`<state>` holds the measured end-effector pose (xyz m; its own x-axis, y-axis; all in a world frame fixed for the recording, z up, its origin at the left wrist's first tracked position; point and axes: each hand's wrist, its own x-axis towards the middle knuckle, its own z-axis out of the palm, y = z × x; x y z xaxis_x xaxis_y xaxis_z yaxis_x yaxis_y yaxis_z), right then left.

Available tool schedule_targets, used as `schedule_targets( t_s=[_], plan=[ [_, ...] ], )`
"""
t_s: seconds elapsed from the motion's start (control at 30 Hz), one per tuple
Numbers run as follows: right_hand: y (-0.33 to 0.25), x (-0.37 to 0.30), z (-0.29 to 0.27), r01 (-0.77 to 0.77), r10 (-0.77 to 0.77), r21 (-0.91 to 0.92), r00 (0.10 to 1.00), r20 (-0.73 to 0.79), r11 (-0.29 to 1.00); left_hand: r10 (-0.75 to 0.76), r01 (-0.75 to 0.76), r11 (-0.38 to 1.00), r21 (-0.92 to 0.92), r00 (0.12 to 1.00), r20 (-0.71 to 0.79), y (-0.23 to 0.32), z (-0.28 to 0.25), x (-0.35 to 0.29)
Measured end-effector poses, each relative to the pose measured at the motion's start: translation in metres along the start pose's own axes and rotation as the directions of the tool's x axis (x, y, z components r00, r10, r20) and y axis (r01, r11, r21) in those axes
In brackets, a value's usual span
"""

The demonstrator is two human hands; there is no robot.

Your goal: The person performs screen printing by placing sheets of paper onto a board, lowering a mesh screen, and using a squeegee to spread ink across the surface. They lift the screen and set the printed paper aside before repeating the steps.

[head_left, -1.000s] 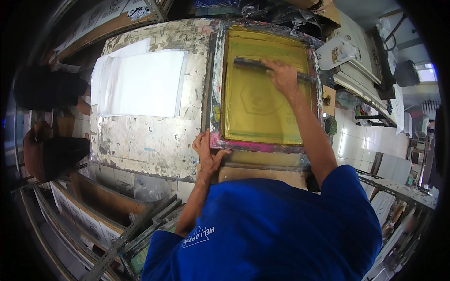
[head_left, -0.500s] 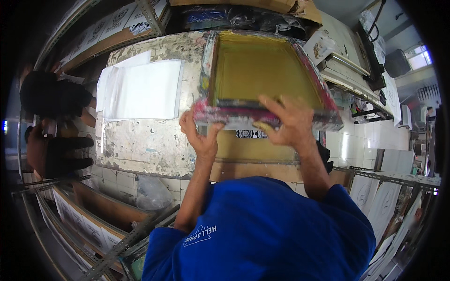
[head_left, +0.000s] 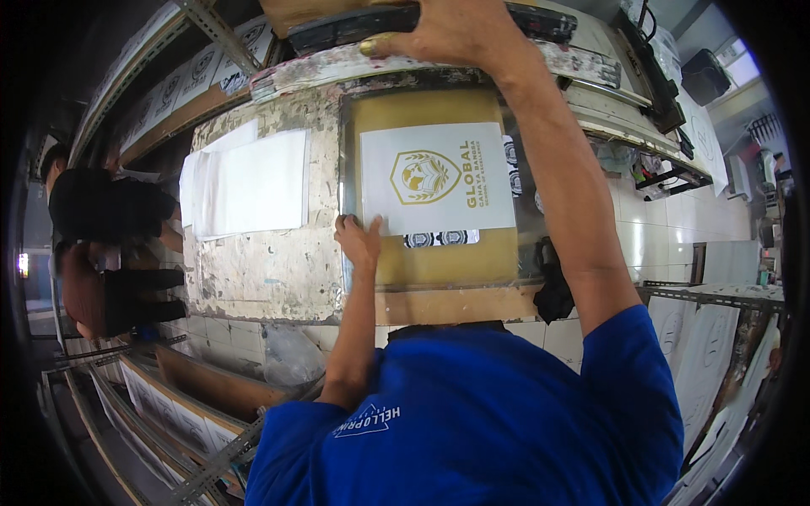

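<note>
A screen printing frame (head_left: pixel 291 78) with a paint-smeared edge is tilted up at the far side. My right hand (head_left: pixel 456 38) grips its raised edge, with a gold-stained thumb lying along it; the other fingers are partly cut off by the picture's top. Below, on a gold-coloured print bed (head_left: pixel 422 270), lies a white sheet (head_left: pixel 430 219) printed with a gold shield emblem and lettering. My left hand (head_left: pixel 361 243) is at the sheet's near left corner, fingers apart, one fingertip at the sheet's edge. Black-and-white printed pieces (head_left: pixel 440 239) peek out from under the sheet.
A stack of white sheets (head_left: pixel 253 185) lies on the paint-worn table (head_left: pixel 261 274) to the left. Shelves with printed sheets (head_left: pixel 173 88) stand at the far left and near left. Two people (head_left: pixel 110 207) are at the left. A black cloth (head_left: pixel 553 287) hangs at the bed's right.
The screen frame has swung up and away, baring the printed sheet. My right hand rose with it to the far side; my left hand let go of the frame and came down to the sheet.
</note>
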<state>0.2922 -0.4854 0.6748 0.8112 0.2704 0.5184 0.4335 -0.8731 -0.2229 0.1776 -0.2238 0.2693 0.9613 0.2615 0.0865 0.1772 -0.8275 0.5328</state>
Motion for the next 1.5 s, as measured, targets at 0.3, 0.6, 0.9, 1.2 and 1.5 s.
schedule_targets(
  t_s=[0.3, 0.6, 0.9, 1.2, 1.5],
  plan=[
    [0.004, 0.009, -0.009, -0.023, 0.028, -0.075, 0.998, 0.064, 0.997, -0.135, 0.139, 0.957, -0.254, 0.990, 0.035, 0.041, 0.000, -0.015],
    [0.006, 0.004, -0.003, -0.027, 0.028, -0.062, 0.999, 0.019, 0.998, -0.099, 0.072, 0.892, -0.447, 0.994, -0.037, 0.109, -0.051, 0.014],
    [0.003, 0.003, -0.003, -0.020, 0.021, -0.060, 1.000, 0.014, 0.998, -0.165, 0.160, 0.562, -0.811, 0.983, 0.079, 0.079, -0.112, 0.065],
    [0.015, -0.008, 0.008, 0.035, -0.037, -0.111, 0.999, -0.011, 0.993, -0.401, 0.183, 0.373, -0.910, 0.916, 0.020, -0.096, -0.158, 0.137],
    [0.024, -0.009, 0.006, 0.058, -0.062, -0.086, 0.997, -0.043, 0.995, -0.557, 0.031, 0.411, -0.911, 0.800, -0.225, -0.245, -0.205, 0.170]
  ],
)
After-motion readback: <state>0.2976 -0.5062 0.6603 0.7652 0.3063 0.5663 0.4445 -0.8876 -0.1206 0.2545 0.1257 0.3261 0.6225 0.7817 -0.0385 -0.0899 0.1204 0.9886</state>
